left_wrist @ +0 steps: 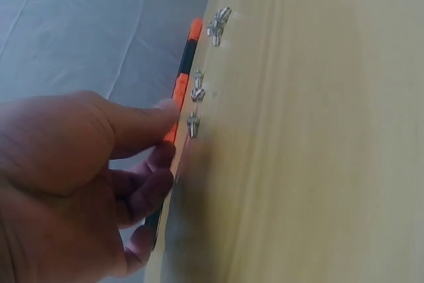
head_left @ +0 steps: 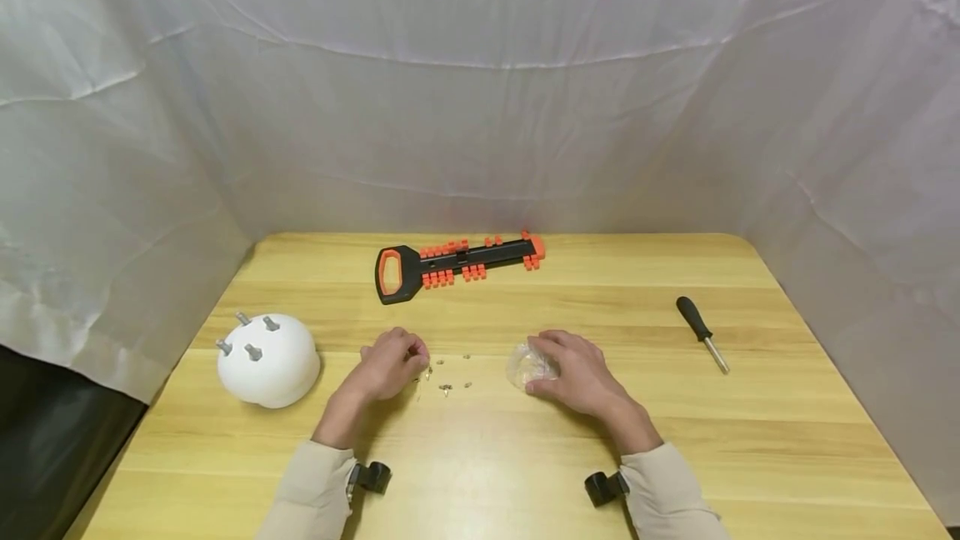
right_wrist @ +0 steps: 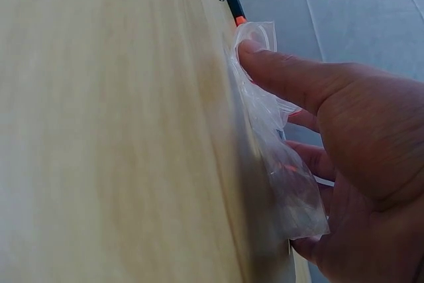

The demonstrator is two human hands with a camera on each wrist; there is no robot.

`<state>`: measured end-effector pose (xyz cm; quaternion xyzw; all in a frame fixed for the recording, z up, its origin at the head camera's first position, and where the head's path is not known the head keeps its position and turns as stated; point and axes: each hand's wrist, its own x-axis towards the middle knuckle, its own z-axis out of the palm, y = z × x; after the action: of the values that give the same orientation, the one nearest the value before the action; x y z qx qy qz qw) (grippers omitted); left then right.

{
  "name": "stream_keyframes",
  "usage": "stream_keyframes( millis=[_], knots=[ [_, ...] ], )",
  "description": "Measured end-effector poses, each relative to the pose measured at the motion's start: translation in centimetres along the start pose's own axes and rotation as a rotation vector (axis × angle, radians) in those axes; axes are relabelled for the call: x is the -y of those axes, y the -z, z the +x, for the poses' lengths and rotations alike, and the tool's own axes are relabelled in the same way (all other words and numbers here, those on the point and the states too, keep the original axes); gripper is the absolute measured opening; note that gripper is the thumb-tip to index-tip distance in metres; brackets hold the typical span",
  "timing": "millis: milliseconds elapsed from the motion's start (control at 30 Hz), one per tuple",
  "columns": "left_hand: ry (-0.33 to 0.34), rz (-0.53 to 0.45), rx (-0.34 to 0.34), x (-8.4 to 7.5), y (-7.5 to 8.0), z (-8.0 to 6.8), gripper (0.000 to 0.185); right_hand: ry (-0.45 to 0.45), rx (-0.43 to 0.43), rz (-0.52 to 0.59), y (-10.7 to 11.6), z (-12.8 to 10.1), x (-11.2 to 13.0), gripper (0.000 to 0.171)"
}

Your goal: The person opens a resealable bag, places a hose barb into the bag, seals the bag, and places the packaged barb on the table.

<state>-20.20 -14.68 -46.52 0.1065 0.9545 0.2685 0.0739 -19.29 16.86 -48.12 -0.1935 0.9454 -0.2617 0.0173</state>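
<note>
Your left hand (head_left: 386,367): near the small silvery metal fasteners (head_left: 446,389), fingers bent, thumb opposite; cannot tell whether they pinch anything.
Your right hand (head_left: 577,373): fingers curled behind the clear crinkled plastic bag (right_wrist: 281,164), thumb pressing its front; you pinch it between them.
Bag position: right of the fasteners, at the wood-grain surface (head_left: 480,473).
Fasteners: scattered between your hands, some clustered.
Far side: black-and-orange long rack with a looped handle (head_left: 491,255).
Left: white rounded body with four grey pegs (head_left: 277,369).
Right: black-handled screwdriver with a metal shaft (head_left: 693,317).
</note>
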Motion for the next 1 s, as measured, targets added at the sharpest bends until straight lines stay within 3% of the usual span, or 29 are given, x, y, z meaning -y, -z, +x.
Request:
stream_keyframes(
  millis=[200, 400, 1000],
  knots=[
    [-0.053, -0.085, -0.075, -1.0, -0.7, 0.4, 0.01, -0.001, -0.007, 0.003, 0.0, -0.2, 0.1, 0.07],
    [-0.08, -0.108, -0.103, -2.4, -1.4, 1.1, 0.009, -0.004, -0.003, 0.0, 0.0, -0.2, 0.1, 0.071],
    [-0.19, -0.075, -0.059, -6.9, -3.8, 2.7, 0.017, 0.005, -0.014, 0.004, 0.0, -0.2, 0.1, 0.072]
  ],
)
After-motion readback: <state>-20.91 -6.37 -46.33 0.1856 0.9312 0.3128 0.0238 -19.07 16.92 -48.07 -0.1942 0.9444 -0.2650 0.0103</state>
